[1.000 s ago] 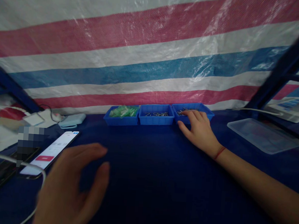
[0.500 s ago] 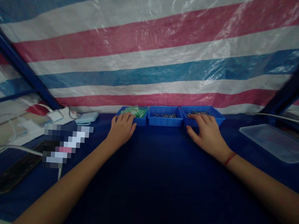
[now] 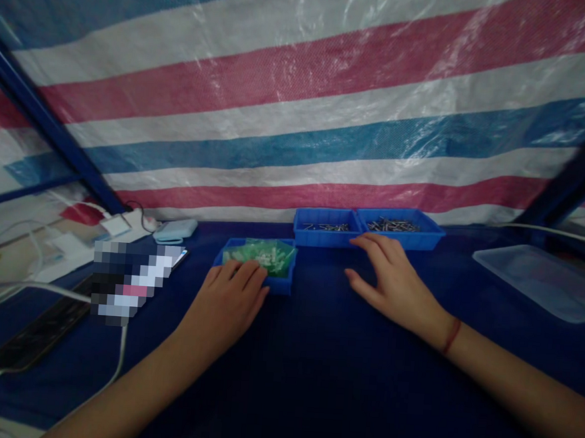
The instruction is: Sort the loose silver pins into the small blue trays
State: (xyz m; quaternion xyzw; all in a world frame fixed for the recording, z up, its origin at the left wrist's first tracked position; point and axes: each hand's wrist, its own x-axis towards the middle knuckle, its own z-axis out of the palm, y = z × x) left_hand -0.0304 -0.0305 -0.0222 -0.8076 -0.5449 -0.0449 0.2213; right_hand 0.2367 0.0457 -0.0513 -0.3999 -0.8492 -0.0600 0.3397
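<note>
My left hand (image 3: pixel 231 301) is closed over the near edge of a small blue bin (image 3: pixel 282 285), its fingertips inside the rim. Green-printed clear plastic bags (image 3: pixel 270 254) fill that bin. To the right, my right hand (image 3: pixel 398 286) hovers with fingers apart and nothing in it. Just beyond it stands the right blue bin (image 3: pixel 424 241), full of thin metal pieces like screws or nails (image 3: pixel 395 225). The middle blue bin (image 3: pixel 321 238) holds fewer such metal pieces (image 3: pixel 334 227) and touches the right one.
A translucent plastic lid (image 3: pixel 539 279) lies at the right. On the left are a dark phone (image 3: pixel 39 331), a second phone with a blurred screen (image 3: pixel 153 273), white cables, a power strip (image 3: pixel 69 253) and a light blue case (image 3: pixel 175 231). A striped tarp (image 3: pixel 300 113) hangs behind the table.
My left hand has pulled the bin of green bags toward me, away from the other two bins. My right hand has drawn back from the right bin and moved slightly left.
</note>
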